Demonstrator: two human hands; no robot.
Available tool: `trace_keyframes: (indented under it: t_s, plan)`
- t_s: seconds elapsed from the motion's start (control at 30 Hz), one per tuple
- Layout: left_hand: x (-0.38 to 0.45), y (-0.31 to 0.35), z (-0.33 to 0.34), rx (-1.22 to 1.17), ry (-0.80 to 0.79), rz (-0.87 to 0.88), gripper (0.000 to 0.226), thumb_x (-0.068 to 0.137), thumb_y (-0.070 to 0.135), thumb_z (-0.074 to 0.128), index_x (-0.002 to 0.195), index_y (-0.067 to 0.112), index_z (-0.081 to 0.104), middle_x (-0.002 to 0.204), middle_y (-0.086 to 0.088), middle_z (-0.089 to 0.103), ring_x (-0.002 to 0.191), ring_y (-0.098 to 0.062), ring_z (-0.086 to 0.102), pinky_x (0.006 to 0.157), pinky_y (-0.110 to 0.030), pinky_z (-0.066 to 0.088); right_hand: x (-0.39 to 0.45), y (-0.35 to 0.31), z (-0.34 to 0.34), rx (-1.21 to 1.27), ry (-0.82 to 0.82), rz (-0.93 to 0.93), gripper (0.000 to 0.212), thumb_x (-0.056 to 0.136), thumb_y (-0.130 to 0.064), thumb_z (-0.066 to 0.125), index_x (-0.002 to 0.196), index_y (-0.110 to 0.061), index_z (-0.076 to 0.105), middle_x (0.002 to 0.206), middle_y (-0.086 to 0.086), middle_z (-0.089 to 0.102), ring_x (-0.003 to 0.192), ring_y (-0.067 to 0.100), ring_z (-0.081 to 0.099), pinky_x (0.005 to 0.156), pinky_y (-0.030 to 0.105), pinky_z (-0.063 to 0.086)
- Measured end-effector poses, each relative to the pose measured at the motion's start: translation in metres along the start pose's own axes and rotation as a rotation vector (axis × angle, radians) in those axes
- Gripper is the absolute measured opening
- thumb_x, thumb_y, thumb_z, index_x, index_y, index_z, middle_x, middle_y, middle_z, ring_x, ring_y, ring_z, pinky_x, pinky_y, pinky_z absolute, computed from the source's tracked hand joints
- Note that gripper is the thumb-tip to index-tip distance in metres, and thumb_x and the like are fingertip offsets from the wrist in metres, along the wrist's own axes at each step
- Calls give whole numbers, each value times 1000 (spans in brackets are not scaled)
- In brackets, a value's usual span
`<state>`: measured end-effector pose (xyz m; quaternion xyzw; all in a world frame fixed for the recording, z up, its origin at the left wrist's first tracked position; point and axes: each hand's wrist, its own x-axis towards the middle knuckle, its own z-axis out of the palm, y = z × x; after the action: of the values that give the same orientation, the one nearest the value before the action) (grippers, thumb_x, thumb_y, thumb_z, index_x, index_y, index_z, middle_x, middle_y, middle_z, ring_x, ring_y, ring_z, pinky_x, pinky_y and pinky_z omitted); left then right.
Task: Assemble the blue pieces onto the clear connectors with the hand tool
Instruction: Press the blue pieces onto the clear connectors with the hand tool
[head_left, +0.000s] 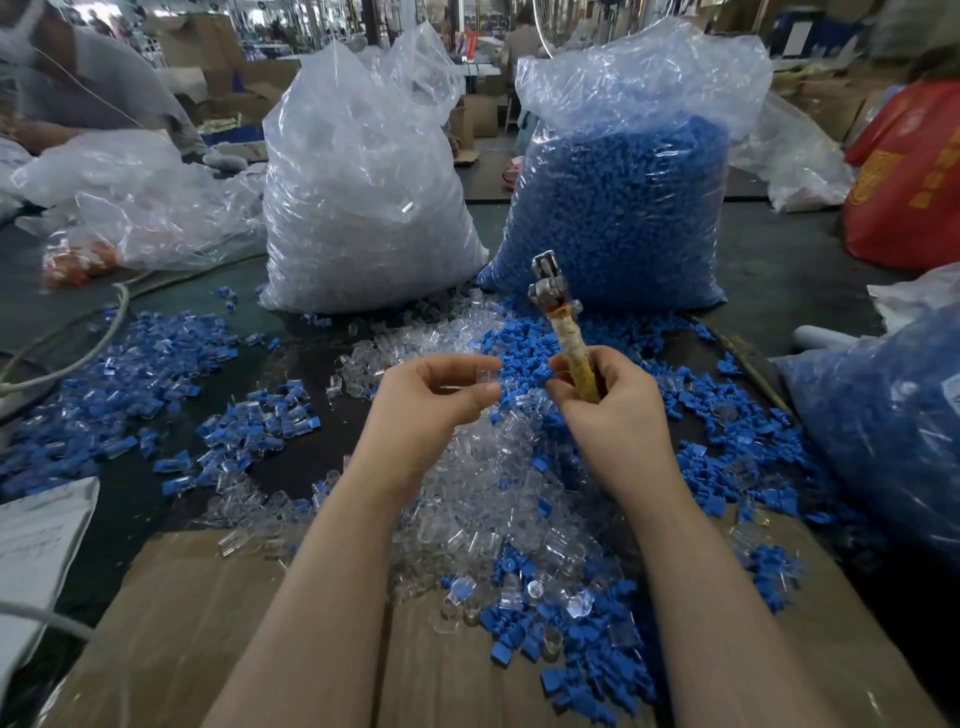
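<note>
Left hand (431, 400) pinches one small clear plastic connector (488, 375) between thumb and fingertips, held above the loose heap at mid-bench. Right hand (608, 410) is closed round the tape-wrapped yellowish handle of the metal-headed hand tool (558, 322); tool stands nearly upright, head pointing away from the person. Whether a blue piece sits in the tool head: cannot tell.

Loose small blue plastic pieces (524, 343) lie scattered just beyond both hands and toward the near right edge of the bench (769, 249), mixed with clear connectors. A pile of what look like joined blue-and-clear parts (135, 358) lies toward the left edge. At the far side stand a tall clear bag of clear connectors (363, 208) and, beside it to the right, a clear bag of blue pieces (623, 208). A flattened brown cardboard sheet (218, 623) covers the near edge.

Judgement: the connector looks light, rigid and smooth, so likely slippery; hold it by the flat sides, open end toward the tool. Blue pieces appear equally light and stiff; pick them singly at the wider end. Thin clear walls may crack if squeezed hard.
</note>
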<state>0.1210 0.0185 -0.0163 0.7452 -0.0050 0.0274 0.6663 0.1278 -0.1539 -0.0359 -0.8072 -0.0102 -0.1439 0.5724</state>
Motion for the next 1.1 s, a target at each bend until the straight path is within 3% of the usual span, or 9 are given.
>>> trace_keyframes:
  t_s: [0.1,0.27,0.37,0.5,0.63,0.87,1.0,1.1]
  plan:
    - [1,1,3,-35,22,-7,20,79,8,78,89,25,79,76,9,73,69,1,62,64,-11,49,-2,-2,-1,31,-16,-37,8,90,-16,67,96,-20,63,80,-1,63,67,12,55,63,27,47]
    - [1,1,6,-126,69,3,23,82,0,73,90,21,76,78,5,71,79,-12,64,74,-23,51,-3,-5,-1,64,-14,-92,9,89,-16,69,95,-20,62,73,-7,57,58,1,46,57,15,41]
    - [0,2,7,-129,51,-7,15,83,7,75,91,19,76,81,4,74,79,-9,65,73,-20,51,-3,-5,-1,70,-8,-112,10,89,-16,69,95,-19,62,73,-6,58,60,3,48,59,16,42]
    - [0,3,12,-66,67,18,9,82,14,77,87,22,77,74,9,73,64,2,59,59,-9,45,-4,-6,0,64,-10,-129,10,89,-15,70,95,-18,62,75,-5,59,65,6,52,64,22,45]
    - [0,2,13,-57,101,51,11,85,12,74,90,21,76,74,7,70,64,0,57,60,-12,46,-4,-8,0,67,-10,-139,11,89,-16,70,95,-18,62,76,-4,60,67,8,53,67,27,48]
    - [-1,3,10,-192,21,7,13,86,4,70,95,14,72,83,-3,76,77,-12,70,69,-19,54,-7,-12,1,129,2,-163,13,89,-14,70,98,-19,62,86,1,64,77,19,60,72,31,51]
    - [-1,4,11,-195,-8,6,12,88,5,68,97,12,71,87,-5,77,79,-13,72,69,-20,55,-8,-14,1,149,13,-199,18,88,-12,71,93,-26,61,86,1,64,79,19,61,72,28,52]
    - [-2,4,11,-185,-34,5,12,89,5,67,98,11,71,86,-5,77,78,-13,73,68,-20,56,-8,-15,1,139,3,-228,24,88,-10,71,91,-30,58,79,-11,63,71,7,59,66,17,49]
